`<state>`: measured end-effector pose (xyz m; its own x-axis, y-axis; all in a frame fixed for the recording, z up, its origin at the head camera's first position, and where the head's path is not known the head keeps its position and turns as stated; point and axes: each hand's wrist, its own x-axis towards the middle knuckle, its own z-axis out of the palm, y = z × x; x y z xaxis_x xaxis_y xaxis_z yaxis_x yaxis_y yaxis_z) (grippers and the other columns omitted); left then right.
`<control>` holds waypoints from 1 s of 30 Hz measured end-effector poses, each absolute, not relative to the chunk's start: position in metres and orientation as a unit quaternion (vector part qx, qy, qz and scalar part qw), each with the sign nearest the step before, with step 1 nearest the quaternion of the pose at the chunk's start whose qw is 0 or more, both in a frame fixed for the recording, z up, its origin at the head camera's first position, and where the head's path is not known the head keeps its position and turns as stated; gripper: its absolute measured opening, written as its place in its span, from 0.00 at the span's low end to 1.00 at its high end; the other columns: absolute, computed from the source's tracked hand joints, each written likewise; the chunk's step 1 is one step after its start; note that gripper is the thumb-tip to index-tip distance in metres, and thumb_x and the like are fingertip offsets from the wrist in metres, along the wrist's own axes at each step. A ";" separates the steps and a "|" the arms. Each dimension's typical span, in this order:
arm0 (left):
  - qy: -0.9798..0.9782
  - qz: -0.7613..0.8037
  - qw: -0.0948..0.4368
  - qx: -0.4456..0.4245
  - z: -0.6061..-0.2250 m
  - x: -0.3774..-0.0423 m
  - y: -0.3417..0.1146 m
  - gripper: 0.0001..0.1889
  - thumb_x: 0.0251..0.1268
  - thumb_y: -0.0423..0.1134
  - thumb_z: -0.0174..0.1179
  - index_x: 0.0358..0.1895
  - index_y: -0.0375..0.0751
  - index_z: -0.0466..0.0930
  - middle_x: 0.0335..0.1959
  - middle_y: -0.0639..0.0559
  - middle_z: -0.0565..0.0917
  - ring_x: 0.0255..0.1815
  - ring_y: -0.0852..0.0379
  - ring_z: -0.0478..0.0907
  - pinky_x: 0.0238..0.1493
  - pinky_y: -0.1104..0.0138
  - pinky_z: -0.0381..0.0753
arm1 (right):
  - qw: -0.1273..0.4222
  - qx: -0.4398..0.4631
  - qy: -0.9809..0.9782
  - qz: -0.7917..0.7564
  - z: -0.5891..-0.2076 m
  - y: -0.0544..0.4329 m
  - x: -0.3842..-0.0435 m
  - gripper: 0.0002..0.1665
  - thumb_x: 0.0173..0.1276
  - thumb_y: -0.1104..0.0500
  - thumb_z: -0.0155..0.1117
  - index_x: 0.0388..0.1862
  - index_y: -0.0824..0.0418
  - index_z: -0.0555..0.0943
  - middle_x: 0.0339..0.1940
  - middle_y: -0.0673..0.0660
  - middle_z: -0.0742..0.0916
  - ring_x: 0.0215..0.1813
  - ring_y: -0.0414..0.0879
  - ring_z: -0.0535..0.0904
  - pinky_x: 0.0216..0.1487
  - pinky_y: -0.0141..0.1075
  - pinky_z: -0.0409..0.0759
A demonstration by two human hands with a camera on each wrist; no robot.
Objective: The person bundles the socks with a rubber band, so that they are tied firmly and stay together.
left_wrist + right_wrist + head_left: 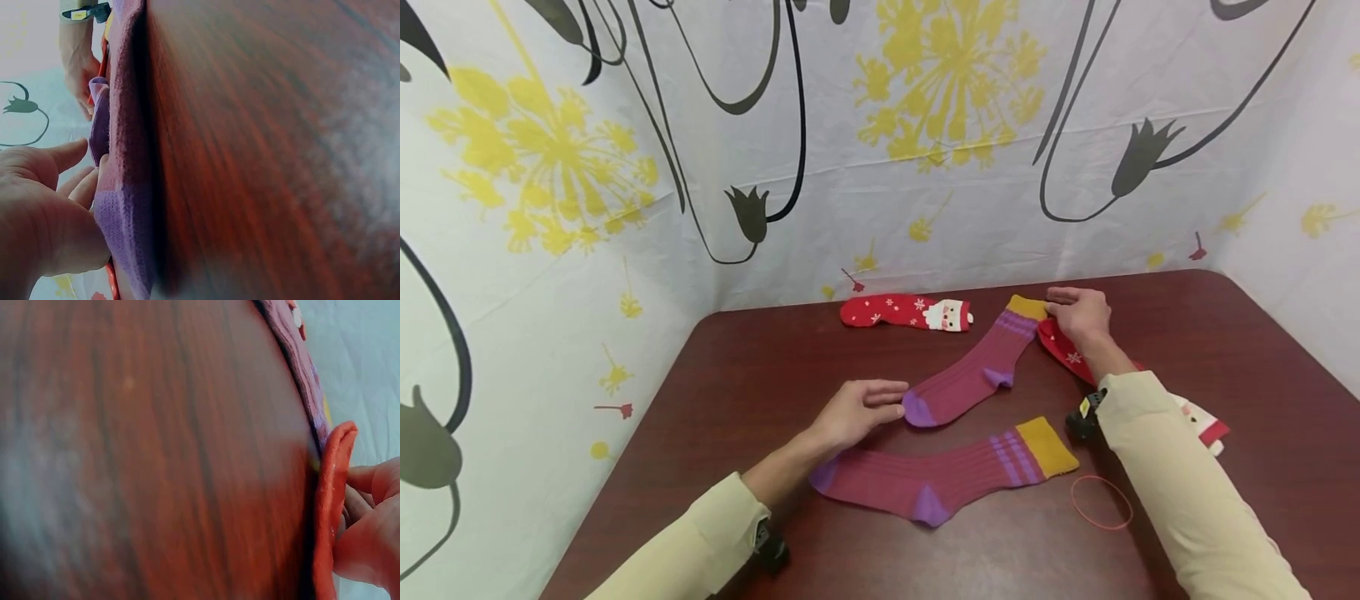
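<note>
A plum-coloured sock (964, 379) with purple toe and heel and a yellow cuff lies slanted on the table between the hands. My left hand (859, 414) is at its toe, thumb and fingers apart, fingertips right at the purple edge. Up at the yellow cuff (1028, 307) is my right hand (1081, 315), its fingers extended to the cuff's corner. Under the right hand and forearm lies a red Santa sock (1063, 350), partly hidden. The matching plum sock (895, 482) lies flat nearer the front, its toe close below the left wrist.
Another red Santa sock (898, 312) lies at the back edge of the dark wooden table (760, 358). A thin red rubber band (1102, 502) is at the front right, beside the right sleeve. Patterned white cloth (820, 125) stands behind the table and along its sides.
</note>
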<state>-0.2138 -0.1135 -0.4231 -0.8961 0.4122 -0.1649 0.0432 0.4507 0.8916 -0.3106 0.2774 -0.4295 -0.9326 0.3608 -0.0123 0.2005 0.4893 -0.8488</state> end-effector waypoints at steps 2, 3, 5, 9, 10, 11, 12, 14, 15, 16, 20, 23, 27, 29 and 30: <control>0.833 0.505 0.179 0.137 -0.423 -0.214 -0.113 0.21 0.73 0.40 0.70 0.67 0.47 0.85 0.60 0.51 0.88 0.63 0.56 0.84 0.62 0.59 0.83 | 0.089 -0.168 -0.858 0.477 -0.431 0.277 -0.311 0.23 0.81 0.59 0.65 0.70 0.65 0.81 0.63 0.69 0.85 0.75 0.63 0.73 0.75 0.55 0.68; 0.834 0.504 0.177 0.138 -0.423 -0.213 -0.113 0.21 0.74 0.40 0.70 0.67 0.46 0.85 0.59 0.51 0.88 0.63 0.56 0.84 0.62 0.59 0.83 | 0.090 -0.171 -0.858 0.476 -0.431 0.276 -0.311 0.22 0.80 0.59 0.65 0.69 0.65 0.82 0.62 0.69 0.86 0.75 0.63 0.72 0.75 0.55 0.68; 0.837 0.500 0.175 0.138 -0.423 -0.213 -0.113 0.21 0.73 0.40 0.70 0.67 0.47 0.85 0.58 0.51 0.89 0.62 0.56 0.84 0.62 0.59 0.83 | 0.090 -0.177 -0.855 0.479 -0.432 0.276 -0.312 0.22 0.80 0.58 0.66 0.68 0.64 0.83 0.61 0.69 0.86 0.75 0.63 0.72 0.75 0.55 0.68; 0.840 0.495 0.173 0.139 -0.423 -0.214 -0.113 0.21 0.73 0.40 0.71 0.66 0.47 0.86 0.58 0.51 0.89 0.62 0.57 0.85 0.61 0.59 0.83 | 0.085 -0.185 -0.851 0.484 -0.433 0.275 -0.312 0.23 0.79 0.57 0.68 0.67 0.64 0.84 0.59 0.69 0.87 0.76 0.63 0.71 0.76 0.55 0.67; 0.841 0.494 0.171 0.139 -0.423 -0.214 -0.113 0.21 0.73 0.40 0.71 0.66 0.47 0.86 0.57 0.51 0.89 0.61 0.57 0.85 0.61 0.59 0.83 | 0.085 -0.185 -0.851 0.485 -0.433 0.275 -0.312 0.23 0.78 0.56 0.69 0.67 0.64 0.84 0.59 0.70 0.87 0.76 0.63 0.70 0.76 0.56 0.67; 0.841 0.494 0.170 0.140 -0.424 -0.214 -0.113 0.20 0.73 0.40 0.71 0.66 0.47 0.86 0.57 0.51 0.89 0.61 0.57 0.85 0.61 0.59 0.83 | 0.085 -0.184 -0.852 0.483 -0.433 0.275 -0.312 0.23 0.78 0.56 0.69 0.67 0.64 0.84 0.60 0.70 0.87 0.77 0.64 0.69 0.77 0.56 0.65; 0.841 0.495 0.169 0.140 -0.424 -0.214 -0.113 0.20 0.72 0.40 0.71 0.66 0.47 0.86 0.57 0.51 0.89 0.61 0.57 0.85 0.61 0.59 0.83 | 0.087 -0.182 -0.853 0.482 -0.433 0.275 -0.312 0.23 0.78 0.55 0.70 0.66 0.64 0.85 0.60 0.70 0.87 0.78 0.64 0.67 0.77 0.57 0.64; 0.840 0.497 0.166 0.140 -0.424 -0.213 -0.113 0.20 0.72 0.40 0.71 0.65 0.47 0.86 0.57 0.51 0.89 0.61 0.57 0.85 0.60 0.60 0.84 | 0.089 -0.181 -0.854 0.480 -0.433 0.275 -0.311 0.23 0.77 0.54 0.71 0.65 0.64 0.85 0.61 0.70 0.87 0.79 0.65 0.64 0.78 0.58 0.62; 0.839 0.499 0.165 0.139 -0.424 -0.213 -0.112 0.20 0.72 0.39 0.72 0.65 0.47 0.87 0.57 0.51 0.89 0.61 0.57 0.85 0.60 0.60 0.84 | 0.090 -0.180 -0.854 0.479 -0.433 0.276 -0.311 0.23 0.77 0.54 0.71 0.65 0.64 0.86 0.60 0.69 0.87 0.79 0.65 0.63 0.78 0.58 0.61; 0.839 0.500 0.164 0.139 -0.425 -0.213 -0.112 0.20 0.72 0.39 0.72 0.65 0.46 0.87 0.56 0.51 0.90 0.60 0.57 0.85 0.60 0.60 0.84 | 0.090 -0.180 -0.854 0.480 -0.433 0.276 -0.311 0.23 0.76 0.54 0.72 0.64 0.64 0.86 0.60 0.69 0.87 0.79 0.65 0.63 0.78 0.58 0.62; 0.840 0.501 0.157 0.140 -0.426 -0.213 -0.112 0.18 0.71 0.39 0.72 0.62 0.45 0.88 0.52 0.52 0.91 0.58 0.58 0.86 0.59 0.61 0.83 | 0.090 -0.176 -0.849 0.489 -0.434 0.277 -0.311 0.22 0.75 0.55 0.74 0.61 0.65 0.87 0.52 0.65 0.90 0.79 0.63 0.65 0.78 0.56 0.63; 0.840 0.500 0.152 0.144 -0.427 -0.212 -0.111 0.17 0.71 0.39 0.72 0.61 0.44 0.89 0.48 0.52 0.92 0.56 0.58 0.87 0.57 0.63 0.84 | 0.093 -0.170 -0.848 0.492 -0.434 0.276 -0.311 0.19 0.74 0.56 0.74 0.58 0.65 0.89 0.45 0.62 0.92 0.79 0.61 0.66 0.77 0.54 0.64; 0.842 0.500 0.147 0.143 -0.427 -0.212 -0.108 0.16 0.71 0.37 0.72 0.59 0.42 0.89 0.45 0.52 0.93 0.54 0.58 0.88 0.55 0.65 0.84 | 0.092 -0.169 -0.846 0.497 -0.432 0.276 -0.310 0.18 0.74 0.56 0.74 0.56 0.65 0.90 0.44 0.61 0.93 0.76 0.60 0.70 0.74 0.52 0.68; 0.843 0.498 0.145 0.142 -0.426 -0.211 -0.107 0.15 0.71 0.37 0.72 0.58 0.42 0.90 0.44 0.52 0.93 0.53 0.59 0.89 0.55 0.64 0.84 | 0.089 -0.174 -0.843 0.501 -0.432 0.275 -0.309 0.18 0.74 0.56 0.74 0.57 0.65 0.90 0.46 0.61 0.93 0.73 0.59 0.73 0.72 0.51 0.71; 0.844 0.497 0.145 0.141 -0.426 -0.211 -0.107 0.14 0.71 0.37 0.72 0.57 0.42 0.90 0.43 0.53 0.93 0.52 0.59 0.89 0.55 0.64 0.84 | 0.086 -0.177 -0.842 0.502 -0.431 0.276 -0.308 0.18 0.74 0.55 0.74 0.57 0.64 0.90 0.48 0.62 0.92 0.71 0.58 0.75 0.71 0.50 0.73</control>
<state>-0.2109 -0.1065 -0.4260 -0.9183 0.3815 -0.1056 0.0931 0.4673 0.8792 -0.3083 0.2755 -0.4312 -0.9227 0.3843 -0.0322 0.2110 0.4331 -0.8763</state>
